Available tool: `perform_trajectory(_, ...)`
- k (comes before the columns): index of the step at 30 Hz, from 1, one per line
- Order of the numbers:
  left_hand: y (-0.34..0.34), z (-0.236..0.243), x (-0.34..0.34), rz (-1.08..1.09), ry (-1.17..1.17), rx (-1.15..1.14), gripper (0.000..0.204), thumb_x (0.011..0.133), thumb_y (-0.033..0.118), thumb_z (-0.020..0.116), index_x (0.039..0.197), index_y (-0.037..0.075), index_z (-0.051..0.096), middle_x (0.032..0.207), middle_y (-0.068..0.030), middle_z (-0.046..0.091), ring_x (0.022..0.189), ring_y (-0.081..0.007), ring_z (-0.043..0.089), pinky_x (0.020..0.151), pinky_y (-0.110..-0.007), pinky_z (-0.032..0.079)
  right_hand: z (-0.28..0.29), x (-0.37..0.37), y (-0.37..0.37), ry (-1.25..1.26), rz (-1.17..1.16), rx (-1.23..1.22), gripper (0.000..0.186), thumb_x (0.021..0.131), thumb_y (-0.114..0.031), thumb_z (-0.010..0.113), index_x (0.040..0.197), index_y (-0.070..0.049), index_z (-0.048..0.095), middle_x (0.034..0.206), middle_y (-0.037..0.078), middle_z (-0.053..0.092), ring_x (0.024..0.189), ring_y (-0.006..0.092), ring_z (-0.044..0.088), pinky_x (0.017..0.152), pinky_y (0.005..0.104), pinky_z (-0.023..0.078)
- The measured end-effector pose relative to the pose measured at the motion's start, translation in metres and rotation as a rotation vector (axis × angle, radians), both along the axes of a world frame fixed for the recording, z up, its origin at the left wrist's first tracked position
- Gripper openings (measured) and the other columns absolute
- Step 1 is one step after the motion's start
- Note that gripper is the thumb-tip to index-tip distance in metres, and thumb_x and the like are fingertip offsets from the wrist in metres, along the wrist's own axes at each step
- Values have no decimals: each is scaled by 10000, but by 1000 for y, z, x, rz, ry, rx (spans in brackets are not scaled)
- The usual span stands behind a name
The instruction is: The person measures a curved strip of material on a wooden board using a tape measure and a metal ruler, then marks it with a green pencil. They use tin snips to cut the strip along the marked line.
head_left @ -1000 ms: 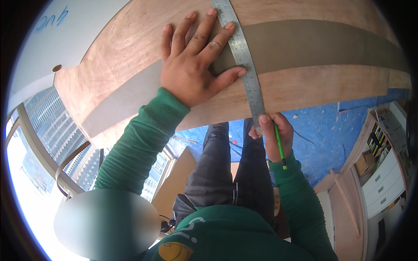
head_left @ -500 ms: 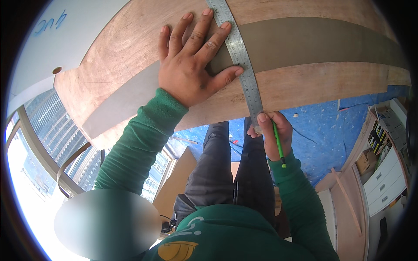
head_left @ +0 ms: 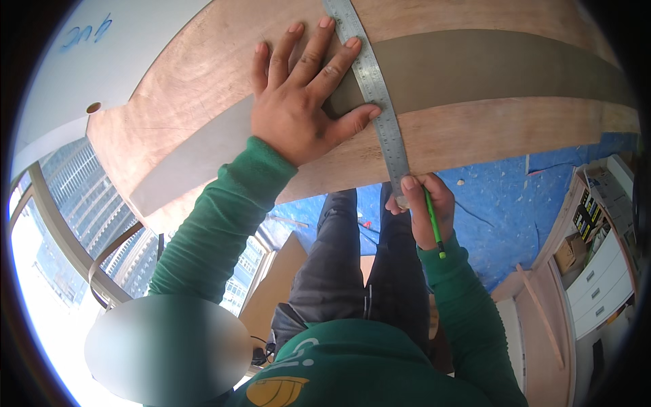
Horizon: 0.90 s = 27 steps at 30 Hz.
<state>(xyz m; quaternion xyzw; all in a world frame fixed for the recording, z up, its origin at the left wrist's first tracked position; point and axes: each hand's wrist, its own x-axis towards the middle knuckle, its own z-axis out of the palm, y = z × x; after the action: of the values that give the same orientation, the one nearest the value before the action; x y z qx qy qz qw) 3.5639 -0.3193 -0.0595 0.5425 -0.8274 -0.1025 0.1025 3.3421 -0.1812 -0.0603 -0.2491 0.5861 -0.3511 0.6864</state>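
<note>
A steel ruler [head_left: 375,85] lies across a dark grey-brown strip [head_left: 475,70] on a plywood sheet [head_left: 502,129]. Spread fingers of my left hand [head_left: 296,105] press down beside it, with the fingertips and thumb on the ruler's left edge. Past the sheet's near edge, my right hand [head_left: 434,207] pinches the ruler's near end between thumb and fingers. That same hand also carries a green pencil [head_left: 432,224], its butt end pointing back toward me. The pencil's tip is hidden by the hand.
A white board [head_left: 74,81] with blue handwriting adjoins the sheet at the far left. Blue sheeting [head_left: 488,203] covers the floor below. White drawers [head_left: 597,288] stand at the right, near a leaning wooden strip [head_left: 540,315]. A window [head_left: 74,197] is at the left.
The sheet and my left hand sit very slightly further right in the picture. Both hands keep the same hold on the ruler and pencil.
</note>
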Motion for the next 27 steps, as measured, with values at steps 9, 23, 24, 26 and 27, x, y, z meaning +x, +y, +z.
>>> perform_trajectory(9,-7,27,-12,2,-104,37,854,736,664,797,1448,236,599,1604,-69,437,1504,-374,322,1216,-646,111,8,-4,-3,12,24,33,288,1048,-237,582,981,41,623,794,90,634,647,137,606,596,273,477)
perform_trajectory(23,-5,33,-18,27,-156,110,953,717,676,802,1502,206,532,1629,-53,397,1531,-362,273,1218,-666,116,54,-42,42,305,3,-31,301,1080,-258,511,1168,14,603,733,-15,480,667,78,462,632,253,422)
perform_trajectory(24,-5,33,-17,27,-165,106,950,719,671,804,1502,205,532,1629,-55,396,1530,-362,275,1217,-667,121,57,-46,44,358,54,-94,279,1069,-241,538,1162,12,609,764,4,534,672,82,493,627,256,435)
perform_trajectory(26,-5,33,-18,24,-177,97,945,723,661,807,1502,203,531,1629,-58,395,1528,-363,280,1215,-670,132,64,-50,42,468,153,-220,239,1047,-207,592,1150,7,621,827,42,643,681,89,555,616,263,461)
perform_trajectory(27,-5,33,-17,24,-180,97,942,724,659,808,1501,203,532,1629,-59,395,1527,-364,280,1214,-671,139,66,-45,41,419,62,-226,207,1023,-158,611,1146,8,630,851,50,648,694,92,554,631,264,467)
